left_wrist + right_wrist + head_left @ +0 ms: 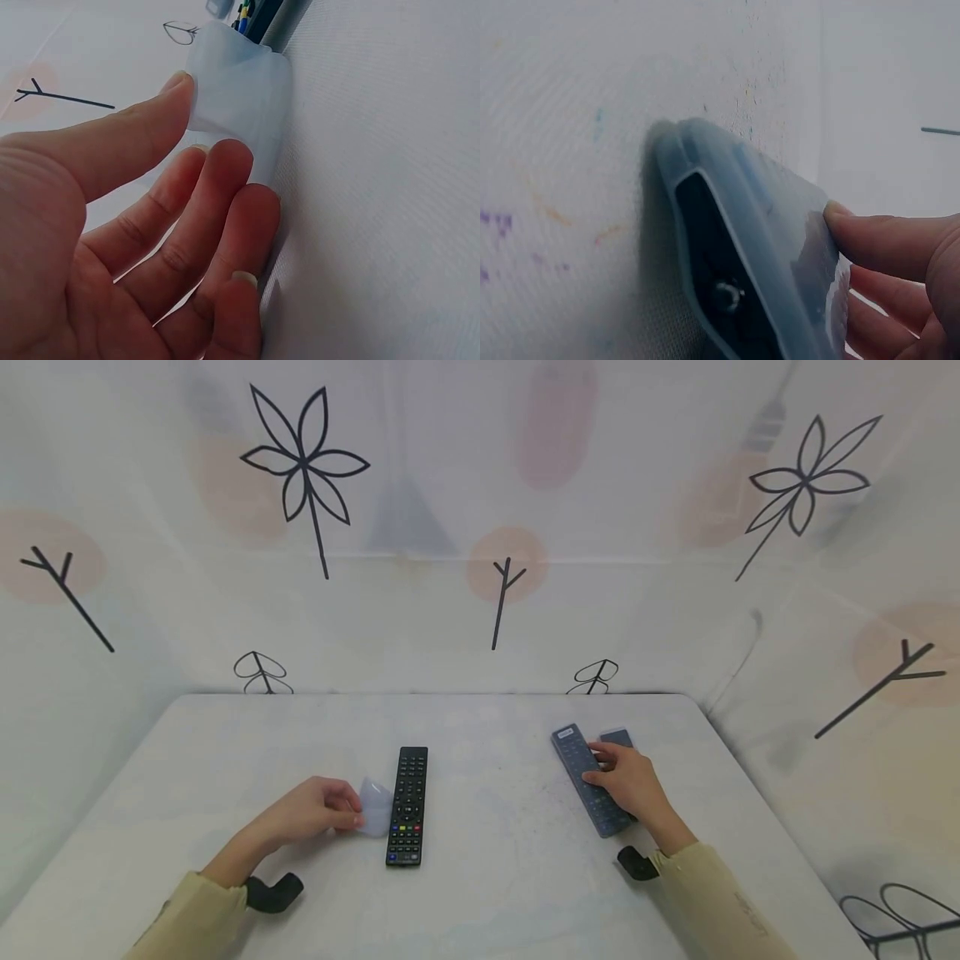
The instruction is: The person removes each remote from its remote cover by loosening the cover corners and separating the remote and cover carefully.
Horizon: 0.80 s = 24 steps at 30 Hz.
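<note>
My left hand point(318, 810) pinches the edge of a soft, translucent pale-blue sleeve point(376, 810) lying at the left side of a black remote control point(407, 806). In the left wrist view the thumb is against the sleeve point(240, 90) and the other fingers are curled below it. On the right, my right hand point(628, 778) grips the right edge of a second remote control point(588, 781) inside a translucent cover. The right wrist view shows this covered remote's end point(727, 255) close up, tilted. Another dark remote-like item point(617, 737) lies partly hidden behind the right hand.
The white table point(480, 893) has a back edge against a patterned cloth wall point(420, 627), and more cloth rises at both sides. Dark curved pieces point(274, 893) stick out from both wrists near the sleeve cuffs.
</note>
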Each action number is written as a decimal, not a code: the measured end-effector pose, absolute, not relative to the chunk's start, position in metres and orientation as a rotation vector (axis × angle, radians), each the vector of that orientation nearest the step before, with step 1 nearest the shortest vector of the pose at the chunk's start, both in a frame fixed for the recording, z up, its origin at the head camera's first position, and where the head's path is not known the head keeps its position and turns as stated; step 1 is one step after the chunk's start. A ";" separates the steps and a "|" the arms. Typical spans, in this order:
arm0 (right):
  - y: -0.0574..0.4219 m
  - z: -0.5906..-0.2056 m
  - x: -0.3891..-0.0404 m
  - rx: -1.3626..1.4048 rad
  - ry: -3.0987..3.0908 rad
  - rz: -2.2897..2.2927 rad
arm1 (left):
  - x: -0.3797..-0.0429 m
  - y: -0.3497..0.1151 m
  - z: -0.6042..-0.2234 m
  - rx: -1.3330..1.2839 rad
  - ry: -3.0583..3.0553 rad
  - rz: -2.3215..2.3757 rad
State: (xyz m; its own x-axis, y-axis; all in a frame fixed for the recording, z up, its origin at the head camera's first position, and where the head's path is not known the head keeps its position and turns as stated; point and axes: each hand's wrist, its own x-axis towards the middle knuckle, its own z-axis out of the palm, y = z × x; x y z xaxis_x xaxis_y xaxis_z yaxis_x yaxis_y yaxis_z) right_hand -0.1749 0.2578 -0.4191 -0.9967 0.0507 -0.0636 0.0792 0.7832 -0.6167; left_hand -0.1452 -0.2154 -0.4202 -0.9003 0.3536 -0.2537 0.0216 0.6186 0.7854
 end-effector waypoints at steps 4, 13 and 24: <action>0.257 -0.418 -0.173 0.120 2.910 -1.043 | -0.145 -0.215 -0.420 0.264 2.465 1.163; 0.258 -0.419 -0.170 0.136 2.895 -1.108 | -0.143 -0.215 -0.417 0.277 2.476 1.171; 0.254 -0.418 -0.167 0.125 2.748 -1.346 | -0.143 -0.218 -0.411 0.285 2.492 1.230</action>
State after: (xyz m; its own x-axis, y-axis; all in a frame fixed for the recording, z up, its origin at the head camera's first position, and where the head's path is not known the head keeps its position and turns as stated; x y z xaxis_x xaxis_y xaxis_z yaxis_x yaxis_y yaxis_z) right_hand -0.1672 0.2544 -0.4182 -0.9936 0.0386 -0.1066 0.1079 0.6108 -0.7844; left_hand -0.1431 -0.2183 -0.4107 -0.9200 0.3264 -0.2170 0.0263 0.6037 0.7968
